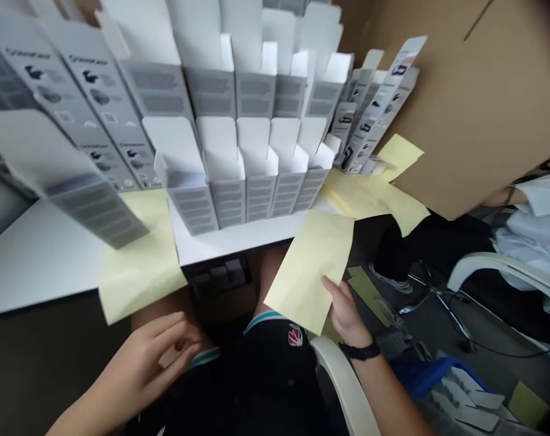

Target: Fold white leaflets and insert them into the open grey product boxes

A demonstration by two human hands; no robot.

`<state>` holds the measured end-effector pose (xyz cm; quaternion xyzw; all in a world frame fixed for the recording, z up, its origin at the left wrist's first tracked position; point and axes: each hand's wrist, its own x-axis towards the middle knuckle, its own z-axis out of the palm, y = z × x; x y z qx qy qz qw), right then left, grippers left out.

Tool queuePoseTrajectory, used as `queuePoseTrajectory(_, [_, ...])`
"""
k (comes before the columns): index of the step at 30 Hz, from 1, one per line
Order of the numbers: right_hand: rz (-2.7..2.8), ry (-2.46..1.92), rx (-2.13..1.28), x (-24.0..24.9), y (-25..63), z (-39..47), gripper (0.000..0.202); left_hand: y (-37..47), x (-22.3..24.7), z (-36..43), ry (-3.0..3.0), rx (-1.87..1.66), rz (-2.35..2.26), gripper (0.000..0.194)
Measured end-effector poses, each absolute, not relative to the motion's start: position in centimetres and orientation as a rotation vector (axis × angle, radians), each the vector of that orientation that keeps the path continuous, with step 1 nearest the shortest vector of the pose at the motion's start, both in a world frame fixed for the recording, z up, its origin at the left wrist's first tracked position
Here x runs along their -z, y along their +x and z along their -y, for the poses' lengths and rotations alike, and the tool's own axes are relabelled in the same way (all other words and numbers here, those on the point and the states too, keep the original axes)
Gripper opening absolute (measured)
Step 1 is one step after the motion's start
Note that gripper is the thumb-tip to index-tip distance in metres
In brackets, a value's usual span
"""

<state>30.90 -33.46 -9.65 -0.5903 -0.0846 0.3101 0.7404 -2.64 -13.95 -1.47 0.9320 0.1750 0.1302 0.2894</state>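
My right hand [346, 310], with a black band on the wrist, grips a pale yellow paper sheet [317, 260] near its right edge, thumb on top. The sheet hangs in front of the table edge, over my lap. My left hand [159, 351] is above my thigh, fingers loosely bent and thumb apart, with nothing seen in it. Beyond it, another yellow sheet [143, 275] overhangs the table's front edge, and a tilted open carton [93, 209] stands on that sheet. A row of small open white-and-grey cartons [261, 194] stands upright on the white table [39, 254].
Taller cartons [211, 91] stand in rows behind. More yellow sheets [360, 197] lie at the table's right end, beside a large brown cardboard panel [474, 103]. A chair armrest [345, 387] is by my right forearm. Another person's hand [506, 197] shows at the right.
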Motion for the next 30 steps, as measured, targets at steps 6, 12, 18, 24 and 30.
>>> queuePoseTrajectory(6, [0.724, -1.286, -1.106, 9.1, 23.9, 38.3, 0.044, -0.2, 3.4, 17.6, 1.884, -0.172, -0.590, 0.037])
queuePoseTrajectory(12, [1.177, -1.164, -1.310, 7.0, 19.8, 39.0, 0.042, 0.5, 4.2, 22.3, 1.223, -0.374, -0.507, 0.060])
queuePoseTrajectory(18, [1.331, -1.083, -1.142, 4.7, 17.8, 39.1, 0.036, -2.8, 2.8, 27.3, 1.179, -0.698, -0.576, 0.052])
queuePoseTrajectory(24, [1.369, -1.060, -1.127, 5.4, 16.2, 39.2, 0.034, -5.1, 2.4, 28.3, 1.249, -0.862, -0.483, 0.052])
queuePoseTrajectory(30, [1.205, -0.992, -1.166, 5.1, 16.9, 39.2, 0.045, -6.3, 2.7, 29.0, 1.324, -0.583, -0.483, 0.055])
